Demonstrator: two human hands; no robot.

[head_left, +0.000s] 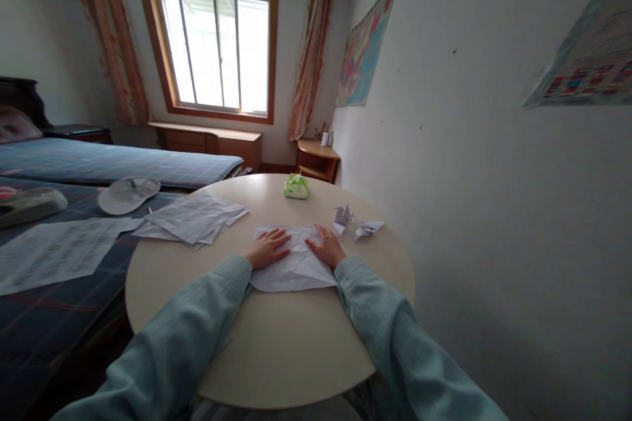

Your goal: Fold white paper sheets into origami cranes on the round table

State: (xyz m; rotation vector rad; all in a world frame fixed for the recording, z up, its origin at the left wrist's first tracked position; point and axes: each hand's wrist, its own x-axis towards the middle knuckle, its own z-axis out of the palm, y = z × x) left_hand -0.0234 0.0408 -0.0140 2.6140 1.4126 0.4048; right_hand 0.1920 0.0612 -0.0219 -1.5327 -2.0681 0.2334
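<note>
A creased sheet of white paper (295,270) lies on the round table (276,348) in front of me. My left hand (268,248) rests flat on the paper's left part, fingers stretched out. On the right part lies my right hand (326,247), its fingers also extended and touching the sheet. Just beyond my right hand stand two folded paper figures, an upright one (342,218) that looks like an origami bird and a flatter one (368,229) beside it. Part of the sheet is hidden under both hands.
A stack of crumpled papers (197,216) sits at the table's left edge. Toward the back is a green tissue pack (296,187). The bed (64,316) on the left holds a white cap (129,195) and a printed sheet (59,253). A white wall (474,223) rises on the right.
</note>
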